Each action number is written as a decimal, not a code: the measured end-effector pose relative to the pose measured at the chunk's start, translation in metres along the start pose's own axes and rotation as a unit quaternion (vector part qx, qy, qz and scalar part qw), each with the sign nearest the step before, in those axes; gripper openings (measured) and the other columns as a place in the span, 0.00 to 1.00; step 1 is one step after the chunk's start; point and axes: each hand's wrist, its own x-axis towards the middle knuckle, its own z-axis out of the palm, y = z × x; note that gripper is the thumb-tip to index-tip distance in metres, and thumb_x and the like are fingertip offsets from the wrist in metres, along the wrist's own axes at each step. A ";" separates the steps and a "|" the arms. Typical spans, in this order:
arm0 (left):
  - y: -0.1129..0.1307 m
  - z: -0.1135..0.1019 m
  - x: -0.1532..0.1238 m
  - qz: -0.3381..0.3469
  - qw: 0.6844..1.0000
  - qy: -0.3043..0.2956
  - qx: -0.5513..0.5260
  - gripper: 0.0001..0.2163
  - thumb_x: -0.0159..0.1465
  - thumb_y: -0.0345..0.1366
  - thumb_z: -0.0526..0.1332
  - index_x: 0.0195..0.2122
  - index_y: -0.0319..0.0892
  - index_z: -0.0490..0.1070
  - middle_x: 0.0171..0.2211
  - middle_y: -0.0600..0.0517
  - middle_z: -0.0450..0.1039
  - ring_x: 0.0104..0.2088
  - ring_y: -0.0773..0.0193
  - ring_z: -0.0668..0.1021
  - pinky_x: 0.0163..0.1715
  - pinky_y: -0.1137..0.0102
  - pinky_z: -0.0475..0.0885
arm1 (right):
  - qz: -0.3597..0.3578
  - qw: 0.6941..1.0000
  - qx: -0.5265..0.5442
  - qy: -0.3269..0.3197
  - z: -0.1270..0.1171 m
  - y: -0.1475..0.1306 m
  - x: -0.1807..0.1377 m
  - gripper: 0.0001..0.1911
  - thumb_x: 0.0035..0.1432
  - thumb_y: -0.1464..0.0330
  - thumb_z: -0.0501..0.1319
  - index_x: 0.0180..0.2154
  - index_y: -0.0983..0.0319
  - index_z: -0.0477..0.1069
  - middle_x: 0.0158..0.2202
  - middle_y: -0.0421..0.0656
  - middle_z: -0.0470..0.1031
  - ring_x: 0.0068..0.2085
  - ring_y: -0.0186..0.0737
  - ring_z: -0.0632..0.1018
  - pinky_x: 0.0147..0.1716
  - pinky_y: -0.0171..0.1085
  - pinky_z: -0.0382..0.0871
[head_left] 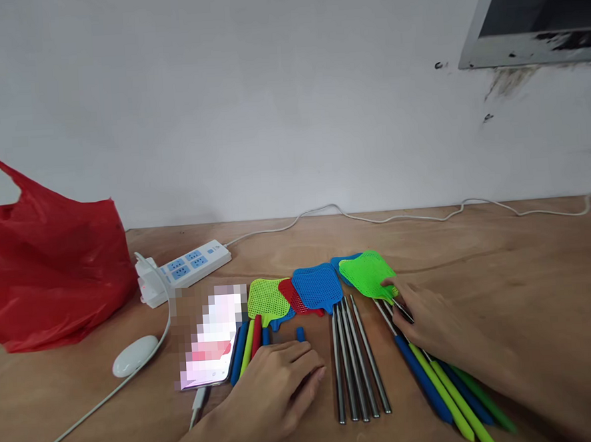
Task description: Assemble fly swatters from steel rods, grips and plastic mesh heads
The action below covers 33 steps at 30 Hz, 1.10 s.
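Green swatter (367, 274): lying R-centre on desk (502, 255), looking light, bendy; best held by narrow end. R hand (415, 310) touching it, grip can't tell. L hand (285, 381) curling by slim handles (247, 351), hold unclear. Steel rods (354, 364) lying betw., prob. stiff, slick. Desk: brown, wood-look, meeting pale wall (268, 102).

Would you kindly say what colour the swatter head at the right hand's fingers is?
The swatter head is bright green, clearest in the head view.
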 end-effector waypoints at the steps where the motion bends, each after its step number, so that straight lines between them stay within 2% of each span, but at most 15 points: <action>1: 0.000 0.000 0.000 0.002 1.000 -0.001 0.004 0.10 0.72 0.31 0.50 0.37 0.42 0.68 0.33 0.52 0.73 0.32 0.61 0.75 0.31 0.69 0.65 | -0.002 1.000 -0.001 0.000 0.001 0.001 0.000 0.23 0.57 0.75 0.54 0.54 0.64 0.66 0.30 0.44 0.76 0.28 0.47 0.77 0.28 0.38 0.57; 5: 0.000 -0.001 0.000 0.009 1.000 -0.004 0.014 0.10 0.73 0.31 0.49 0.37 0.42 0.68 0.33 0.52 0.74 0.32 0.61 0.76 0.31 0.69 0.65 | 0.000 1.000 -0.014 0.006 0.003 0.001 -0.001 0.26 0.55 0.75 0.55 0.57 0.64 0.65 0.28 0.42 0.74 0.28 0.46 0.76 0.28 0.38 0.56; 9: 0.001 -0.001 0.000 0.004 1.000 -0.007 0.017 0.10 0.72 0.31 0.49 0.37 0.42 0.68 0.32 0.52 0.74 0.32 0.61 0.76 0.31 0.69 0.66 | 0.004 0.999 -0.045 0.018 0.001 -0.003 -0.003 0.25 0.55 0.75 0.55 0.56 0.63 0.67 0.25 0.40 0.73 0.27 0.47 0.76 0.26 0.38 0.53; 17: 0.001 -0.001 0.000 0.002 1.000 -0.007 0.023 0.10 0.72 0.31 0.49 0.37 0.42 0.68 0.33 0.52 0.74 0.32 0.61 0.75 0.31 0.68 0.64 | 0.018 0.999 -0.043 -0.001 -0.007 -0.009 -0.001 0.26 0.51 0.77 0.55 0.54 0.65 0.65 0.23 0.39 0.71 0.26 0.46 0.76 0.25 0.36 0.50; 21: 0.000 -0.002 0.000 -0.003 1.000 -0.009 0.022 0.10 0.73 0.31 0.49 0.37 0.43 0.68 0.33 0.52 0.74 0.32 0.60 0.75 0.31 0.68 0.64 | 0.025 0.999 -0.005 -0.027 -0.012 -0.005 0.002 0.27 0.49 0.76 0.55 0.53 0.64 0.64 0.22 0.36 0.68 0.24 0.44 0.73 0.25 0.36 0.50; 26: 0.001 -0.003 -0.001 -0.004 1.000 -0.009 0.023 0.10 0.73 0.31 0.49 0.37 0.42 0.68 0.33 0.52 0.74 0.33 0.60 0.75 0.32 0.68 0.64 | 0.003 0.996 0.082 0.016 -0.011 0.008 0.016 0.23 0.51 0.73 0.55 0.51 0.64 0.64 0.22 0.34 0.64 0.23 0.41 0.70 0.25 0.36 0.54; 33: 0.001 -0.004 -0.001 -0.007 0.999 -0.015 0.029 0.11 0.73 0.31 0.49 0.37 0.42 0.69 0.33 0.52 0.74 0.32 0.60 0.75 0.32 0.68 0.64 | -0.011 0.990 0.136 0.025 -0.006 0.009 0.040 0.17 0.50 0.73 0.55 0.44 0.62 0.69 0.25 0.36 0.69 0.24 0.38 0.70 0.24 0.33 0.59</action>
